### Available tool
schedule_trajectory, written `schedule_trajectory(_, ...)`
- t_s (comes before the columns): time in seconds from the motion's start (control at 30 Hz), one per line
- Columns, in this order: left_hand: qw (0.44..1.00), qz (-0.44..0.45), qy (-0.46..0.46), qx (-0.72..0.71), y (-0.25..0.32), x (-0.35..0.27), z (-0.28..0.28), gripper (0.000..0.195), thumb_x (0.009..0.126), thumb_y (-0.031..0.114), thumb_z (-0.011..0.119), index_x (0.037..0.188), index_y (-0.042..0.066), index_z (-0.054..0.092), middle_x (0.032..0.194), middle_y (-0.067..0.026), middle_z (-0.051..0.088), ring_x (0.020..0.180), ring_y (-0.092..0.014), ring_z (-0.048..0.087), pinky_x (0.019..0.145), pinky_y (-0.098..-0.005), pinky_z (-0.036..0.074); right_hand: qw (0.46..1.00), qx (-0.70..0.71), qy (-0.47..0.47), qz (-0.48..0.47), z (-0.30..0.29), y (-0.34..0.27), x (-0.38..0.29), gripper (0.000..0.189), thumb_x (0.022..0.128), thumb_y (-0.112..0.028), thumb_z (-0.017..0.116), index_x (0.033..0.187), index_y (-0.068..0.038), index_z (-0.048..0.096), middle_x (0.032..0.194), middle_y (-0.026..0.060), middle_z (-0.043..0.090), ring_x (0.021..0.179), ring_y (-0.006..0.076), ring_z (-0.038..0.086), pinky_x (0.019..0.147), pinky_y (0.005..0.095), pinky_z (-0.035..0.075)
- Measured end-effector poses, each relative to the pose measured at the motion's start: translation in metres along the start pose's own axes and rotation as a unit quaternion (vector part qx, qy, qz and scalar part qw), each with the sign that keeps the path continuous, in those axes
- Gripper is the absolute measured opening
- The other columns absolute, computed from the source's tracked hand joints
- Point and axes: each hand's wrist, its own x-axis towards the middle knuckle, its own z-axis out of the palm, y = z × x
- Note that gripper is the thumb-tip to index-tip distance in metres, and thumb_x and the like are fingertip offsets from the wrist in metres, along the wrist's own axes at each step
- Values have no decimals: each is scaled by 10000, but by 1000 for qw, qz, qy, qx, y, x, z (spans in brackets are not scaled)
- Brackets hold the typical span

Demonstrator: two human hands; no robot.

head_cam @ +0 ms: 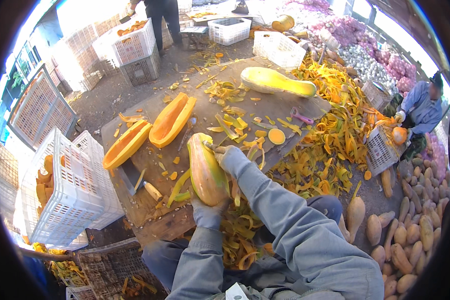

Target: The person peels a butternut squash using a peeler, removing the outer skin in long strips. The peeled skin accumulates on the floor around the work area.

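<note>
A partly peeled squash (207,172) leans on the wooden board in front of me, with yellow-green stripes where skin is off. My gloved left hand (209,213) holds its lower end. My gloved right hand (230,159) grips a small peeling tool (209,144) against the squash's upper right side; the hand hides most of it. Long green peel strips (180,189) lie beside the squash. Two hollowed orange squash halves (172,120) rest to the left. Farther back lies a peeled whole squash (273,82), with a pink peeler (302,116) near it.
A cleaver (133,176) and a wooden handle (153,191) lie at the board's left edge (108,131). White crates (67,198) stand left. Peel heaps (322,150) and unpeeled squashes (408,240) cover the ground right. A seated person (422,107) works there; another person (163,22) stands behind.
</note>
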Motion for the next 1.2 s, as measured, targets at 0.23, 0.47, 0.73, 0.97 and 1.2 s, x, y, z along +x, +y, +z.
schedule_trajectory(0.23,976,-23,-34,-212,-12,13,-4,1001,700,184,867,1483,120,246,1365,-144,507,1216,-301,532,949,-464,530,997,60,33,-36,15,21,-85,325,961,-304,582,1173,-80,684,974,216,695,906,352,687,797,390,538)
schedule_trajectory(0.47,884,-149,-105,-430,16,-1,1,1042,617,111,921,1459,113,308,1361,-163,520,1198,-309,555,967,-460,526,980,123,88,-129,28,74,-172,254,951,-123,600,1173,-23,673,886,177,665,769,276,663,695,343,527)
schedule_trajectory(0.73,966,85,48,241,35,5,4,1126,557,195,946,1449,2,287,1260,-179,589,1110,-281,614,922,-354,528,903,427,22,47,12,39,-72,350,975,-32,567,1323,-14,601,949,19,651,737,64,541,652,182,452)
schedule_trajectory(0.97,932,88,41,350,48,10,5,1092,576,304,929,1432,-20,333,1240,-194,598,1103,-295,621,918,-350,522,919,390,44,-25,20,81,20,328,959,-142,595,1279,-110,658,1080,129,697,929,185,660,824,259,525)
schedule_trajectory(1.2,953,102,29,284,45,8,0,1126,574,216,931,1455,-30,274,1268,-192,578,1110,-287,617,928,-344,525,998,46,51,-13,-22,12,70,372,920,-364,603,1270,-252,662,1142,205,678,1062,324,658,948,374,497)
